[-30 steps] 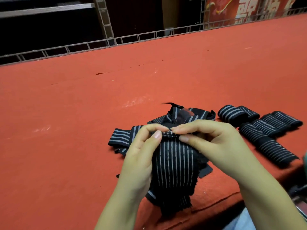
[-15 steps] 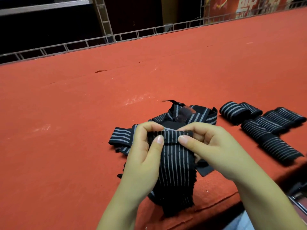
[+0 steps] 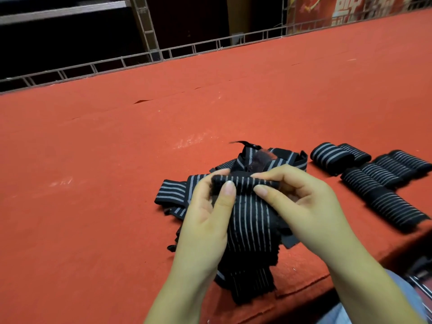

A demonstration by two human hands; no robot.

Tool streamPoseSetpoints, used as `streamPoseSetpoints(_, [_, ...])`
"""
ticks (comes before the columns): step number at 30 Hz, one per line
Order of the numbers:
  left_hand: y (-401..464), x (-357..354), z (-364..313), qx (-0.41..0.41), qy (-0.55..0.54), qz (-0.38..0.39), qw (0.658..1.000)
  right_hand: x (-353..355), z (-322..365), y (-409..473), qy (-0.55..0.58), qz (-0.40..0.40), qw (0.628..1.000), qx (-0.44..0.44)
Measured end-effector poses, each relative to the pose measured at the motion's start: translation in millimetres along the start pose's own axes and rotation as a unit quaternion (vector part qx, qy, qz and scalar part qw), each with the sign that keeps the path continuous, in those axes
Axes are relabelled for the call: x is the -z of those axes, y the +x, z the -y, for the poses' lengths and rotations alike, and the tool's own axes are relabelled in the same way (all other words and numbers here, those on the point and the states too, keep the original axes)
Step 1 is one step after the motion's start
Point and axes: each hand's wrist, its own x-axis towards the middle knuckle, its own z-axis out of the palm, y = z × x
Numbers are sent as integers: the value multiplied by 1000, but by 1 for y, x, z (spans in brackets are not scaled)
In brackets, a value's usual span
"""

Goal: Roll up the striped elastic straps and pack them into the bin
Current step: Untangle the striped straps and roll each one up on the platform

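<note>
Hanging from both hands over the near edge of the red table [image 3: 117, 183], a striped strap [image 3: 251, 228] has its top end folded into a small roll; the left hand [image 3: 208, 220] and right hand [image 3: 301, 204] pinch that roll with curled fingers; loose straps [image 3: 177, 190] lie just behind it on the table; rolled straps [image 3: 378, 181] lie to its right.

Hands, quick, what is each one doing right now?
Left hand: pinching the rolled end of the striped strap.
Right hand: pinching the same rolled end.
</note>
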Motion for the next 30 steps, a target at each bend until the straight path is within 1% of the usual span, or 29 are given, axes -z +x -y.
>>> streamPoseSetpoints(3, [-1, 1, 0, -14, 28, -8, 999, 0, -1, -1, -38, 11, 999, 16])
streamPoseSetpoints(5, [-1, 2, 0, -22, 34, -27, 999, 0, 0, 0, -43, 21, 998, 31])
streamPoseSetpoints(7, [-1, 2, 0, -31, 43, -38, 998, 1, 1, 1, -31, 38, 998, 25])
streamPoseSetpoints(9, [-1, 2, 1, -31, 34, -33, 998, 4, 1, 1, -8, 66, 998, 2])
streamPoseSetpoints(12, [-3, 4, 0, -28, 23, -8, 999, 7, 2, -1, 59, 125, 988, -65])
streamPoseSetpoints(13, [-4, 4, -1, -32, 31, -1, 999, 8, 1, -1, 67, 132, 986, -82])
streamPoseSetpoints(16, [-6, 4, -1, -36, 30, 30, 998, 6, -1, -1, 53, 126, 985, -103])
streamPoseSetpoints(19, [-8, 5, 0, -39, 19, 48, 998, 6, 3, -1, 99, 112, 982, -117])
streamPoseSetpoints(23, [-10, 4, 3, -64, 47, 52, 995, 6, 11, -4, 89, 87, 988, -91])
streamPoseSetpoints(26, [-8, 2, 5, -83, 47, 48, 994, 6, 13, -6, 50, 63, 995, -63])
streamPoseSetpoints(28, [-7, 0, 4, -83, 30, 47, 995, 6, 13, -6, 41, 36, 998, -43])
streamPoseSetpoints(30, [-6, -1, 4, -66, 0, 61, 996, 6, 13, -5, 59, 6, 998, -31])
